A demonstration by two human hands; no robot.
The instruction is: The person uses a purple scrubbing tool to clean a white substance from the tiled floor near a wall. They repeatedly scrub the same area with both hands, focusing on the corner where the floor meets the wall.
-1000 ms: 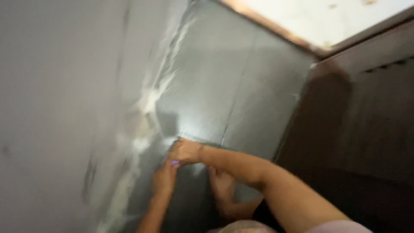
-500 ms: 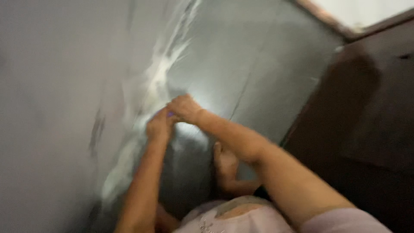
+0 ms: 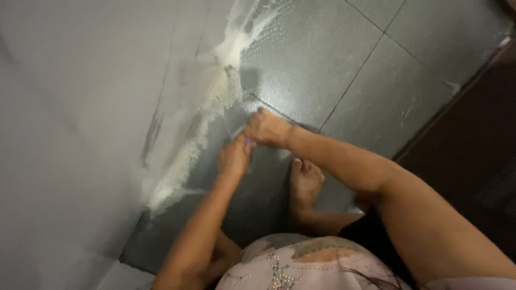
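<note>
Near the middle of the frame, both hands meet low over the dark grey floor tiles (image 3: 322,59). The left hand (image 3: 234,158) and the right hand (image 3: 267,129) are curled shut together around a small purple object (image 3: 249,142), of which only a sliver shows between the fingers; what it is cannot be told. The hands sit just beside a band of white soapy foam (image 3: 207,115) that runs along the foot of the grey wall (image 3: 80,107), from the upper middle down to the lower left. A bare foot (image 3: 305,180) rests on the tiles just right of the hands. A pink patterned garment (image 3: 290,263) fills the bottom edge.
</note>
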